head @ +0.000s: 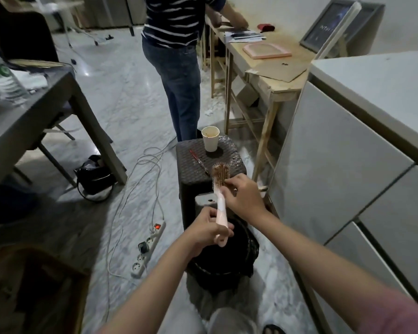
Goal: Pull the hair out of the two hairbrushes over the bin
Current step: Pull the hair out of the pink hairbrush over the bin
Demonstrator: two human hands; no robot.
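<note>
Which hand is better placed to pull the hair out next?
The right hand: its fingertips are already at the hair packed in the bristles. The left hand is closed around the pink hairbrush handle, holding it above the bin.

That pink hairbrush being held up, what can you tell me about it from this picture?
The hairbrush looks like pale pink plastic, with a long handle and a rounded head of pale bristles matted with brownish hair. It is held roughly upright, head away from the wearer, above the dark bin. The left hand grips the handle's lower end; the right hand pinches at the hair near the head's base.
</note>
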